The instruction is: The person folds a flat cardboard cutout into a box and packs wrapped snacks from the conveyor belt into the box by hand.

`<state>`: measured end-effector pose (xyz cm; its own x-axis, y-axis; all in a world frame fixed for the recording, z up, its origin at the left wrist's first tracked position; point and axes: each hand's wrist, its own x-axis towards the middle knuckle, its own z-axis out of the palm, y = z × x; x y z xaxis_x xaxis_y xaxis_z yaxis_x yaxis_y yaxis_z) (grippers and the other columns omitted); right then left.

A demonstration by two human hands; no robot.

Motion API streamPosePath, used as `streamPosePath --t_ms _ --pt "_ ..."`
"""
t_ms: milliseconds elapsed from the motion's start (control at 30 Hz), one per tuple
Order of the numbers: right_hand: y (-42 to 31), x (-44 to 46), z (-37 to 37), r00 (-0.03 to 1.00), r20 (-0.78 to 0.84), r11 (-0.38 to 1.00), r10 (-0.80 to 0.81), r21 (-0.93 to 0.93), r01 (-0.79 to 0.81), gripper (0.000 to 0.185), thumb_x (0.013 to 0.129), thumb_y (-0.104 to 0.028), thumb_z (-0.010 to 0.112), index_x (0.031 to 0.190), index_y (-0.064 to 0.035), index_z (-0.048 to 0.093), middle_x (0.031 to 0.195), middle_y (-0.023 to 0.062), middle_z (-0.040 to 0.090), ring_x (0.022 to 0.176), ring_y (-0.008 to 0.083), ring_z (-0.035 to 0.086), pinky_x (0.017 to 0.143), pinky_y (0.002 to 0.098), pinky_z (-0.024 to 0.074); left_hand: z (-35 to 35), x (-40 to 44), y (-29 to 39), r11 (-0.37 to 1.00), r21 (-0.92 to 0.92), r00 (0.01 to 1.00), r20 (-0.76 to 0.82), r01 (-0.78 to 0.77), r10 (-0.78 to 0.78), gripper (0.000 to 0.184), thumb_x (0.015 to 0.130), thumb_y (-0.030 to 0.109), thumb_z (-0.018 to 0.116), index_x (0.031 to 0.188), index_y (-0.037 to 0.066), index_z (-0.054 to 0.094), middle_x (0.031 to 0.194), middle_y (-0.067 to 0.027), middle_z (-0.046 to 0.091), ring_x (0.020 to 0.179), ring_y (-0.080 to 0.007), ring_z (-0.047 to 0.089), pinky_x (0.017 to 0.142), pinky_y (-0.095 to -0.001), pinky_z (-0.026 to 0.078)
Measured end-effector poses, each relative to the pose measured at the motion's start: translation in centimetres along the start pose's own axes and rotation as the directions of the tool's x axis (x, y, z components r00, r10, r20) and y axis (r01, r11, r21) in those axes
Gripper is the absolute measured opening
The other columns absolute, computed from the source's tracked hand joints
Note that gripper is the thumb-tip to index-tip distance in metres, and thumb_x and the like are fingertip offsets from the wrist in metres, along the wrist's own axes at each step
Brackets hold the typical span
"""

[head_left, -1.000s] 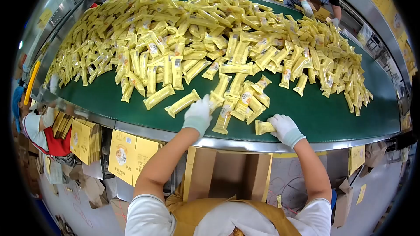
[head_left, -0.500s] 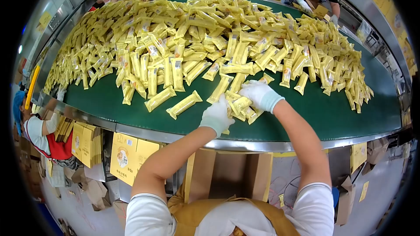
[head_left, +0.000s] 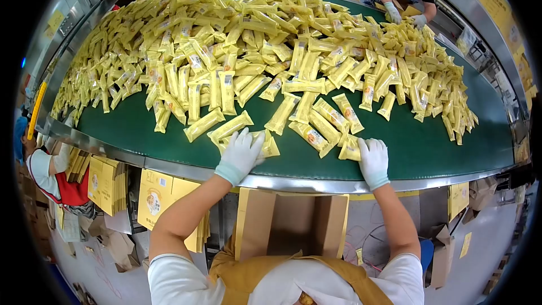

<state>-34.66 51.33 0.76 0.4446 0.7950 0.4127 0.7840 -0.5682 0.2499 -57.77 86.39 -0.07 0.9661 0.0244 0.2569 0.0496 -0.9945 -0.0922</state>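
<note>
A heap of yellow wrapped snack packets [head_left: 271,39] covers much of the green conveyor belt [head_left: 406,152]. My left hand [head_left: 241,155], in a white glove, is at the belt's near edge, its fingers curled over a few packets whose ends [head_left: 271,146] stick out on both sides. To the right, my gloved right hand [head_left: 374,161] has its thumb and fingers at the end of one packet [head_left: 350,148]. Several loose packets [head_left: 326,125] lie between the hands, just beyond them. What lies under my palms is hidden.
An open cardboard box [head_left: 296,223] stands below the belt's metal edge [head_left: 293,185], in front of my body. Flat yellow cartons [head_left: 164,200] are stacked at left. Co-workers' gloved hands [head_left: 403,17] work across the belt; another person [head_left: 51,169] is at far left.
My hands have moved apart from the packets they were gathered around. The left went left onto other packets, the right slightly right and nearer; the gathered packets now lie spread on the belt.
</note>
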Motion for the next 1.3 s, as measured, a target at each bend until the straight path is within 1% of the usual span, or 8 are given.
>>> streamPosePath --t_ms 233,400,500,600,733,967,1133,1300 --pt "0.1 0.1 -5.1 0.936 0.351 0.975 0.004 0.209 -0.082 0.099 0.07 -0.045 0.083 0.145 0.0025 0.039 0.13 0.0188 0.053 0.113 0.0352 0.051 0.101 0.0439 0.0398 -2.5 1.1 1.2 0.976 -0.088 0.962 0.205 0.199 -0.178 0.104 0.079 0.063 0.071 0.152 -0.001 0.032 0.135 -0.0205 0.051 0.135 -0.0338 0.043 0.107 -0.0441 0.033" --pt "-1.0 6.8 -9.0 0.618 0.786 0.991 0.004 0.081 -0.11 0.096 0.061 -0.057 0.085 0.133 -0.0003 0.057 0.12 0.0187 0.061 0.111 0.0314 0.052 0.099 0.0377 0.0401 -2.9 0.4 1.4 0.971 -0.066 0.915 0.357 0.229 -0.191 0.11 0.076 0.061 0.073 0.153 -0.003 0.028 0.131 -0.0198 0.052 0.132 -0.0317 0.046 0.108 -0.0447 0.031" --pt "-2.1 10.2 -10.4 0.766 0.642 0.858 -0.036 0.413 -0.305 0.089 0.06 -0.06 0.083 0.122 0.0015 0.064 0.114 0.0216 0.065 0.106 0.036 0.057 0.096 0.042 0.0447 -4.2 0.0 0.9 0.928 -0.181 0.836 0.514 0.325 -0.192 0.113 0.07 0.058 0.078 0.153 0.0 0.028 0.127 -0.0175 0.052 0.127 -0.0334 0.049 0.11 -0.0448 0.033" --pt "-4.2 12.7 -6.8 0.765 0.636 0.409 -0.102 0.727 -0.551 0.088 0.066 -0.06 0.082 0.121 0.0063 0.063 0.112 0.026 0.068 0.103 0.0355 0.066 0.096 0.0391 0.0488 -5.6 -0.2 -0.9 0.752 -0.45 0.855 0.429 0.483 -0.292 0.103 0.066 0.049 0.088 0.142 -0.003 0.043 0.121 -0.0188 0.058 0.117 -0.0348 0.056 0.104 -0.0441 0.043" --pt "-9.4 15.2 -5.4 0.687 0.726 0.623 0.027 0.526 -0.58 0.097 0.062 -0.07 0.079 0.12 0.0072 0.063 0.116 0.0266 0.067 0.108 0.0363 0.065 0.098 0.0394 0.0485 -7.4 1.9 -5.6 0.123 -0.859 0.827 0.425 0.497 -0.367 0.064 0.072 0.027 0.09 0.119 -0.003 0.058 0.105 -0.0081 0.069 0.092 -0.0126 0.064 0.085 -0.0279 0.053" --pt "-12.4 13.8 -5.7 0.693 0.712 0.882 -0.111 0.392 -0.261 0.099 0.061 -0.073 0.075 0.123 0.002 0.062 0.116 0.0236 0.065 0.112 0.0387 0.059 0.102 0.0387 0.0438 -5.0 4.9 -5.7 0.823 -0.228 0.742 0.598 0.52 -0.303 0.098 0.059 0.059 0.085 0.13 -0.001 0.054 0.121 -0.0197 0.065 0.116 -0.0327 0.061 0.103 -0.0447 0.044" --pt "-11.1 9.5 -6.4 0.806 0.509 0.884 -0.302 0.466 0.037 0.089 0.061 -0.066 0.077 0.122 -0.0033 0.062 0.119 0.0233 0.056 0.119 0.0407 0.048 0.105 0.0437 0.0389 -5.9 2.8 -3.9 0.894 -0.16 0.781 0.566 0.419 -0.265 0.095 0.06 0.057 0.084 0.134 0.007 0.052 0.139 -0.0191 0.048 0.128 -0.0352 0.05 0.108 -0.0488 0.035" --pt "-8.9 9.9 -7.1 0.835 0.525 0.883 -0.164 0.456 -0.113 0.086 0.062 -0.062 0.079 0.125 -0.0063 0.061 0.122 0.0238 0.051 0.124 0.0419 0.043 0.096 0.0569 0.0425 -5.1 0.8 -2.9 0.937 -0.08 0.863 0.423 0.341 -0.277 0.095 0.058 0.061 0.082 0.134 0.011 0.053 0.135 -0.0196 0.049 0.125 -0.0377 0.048 0.105 -0.0463 0.037"
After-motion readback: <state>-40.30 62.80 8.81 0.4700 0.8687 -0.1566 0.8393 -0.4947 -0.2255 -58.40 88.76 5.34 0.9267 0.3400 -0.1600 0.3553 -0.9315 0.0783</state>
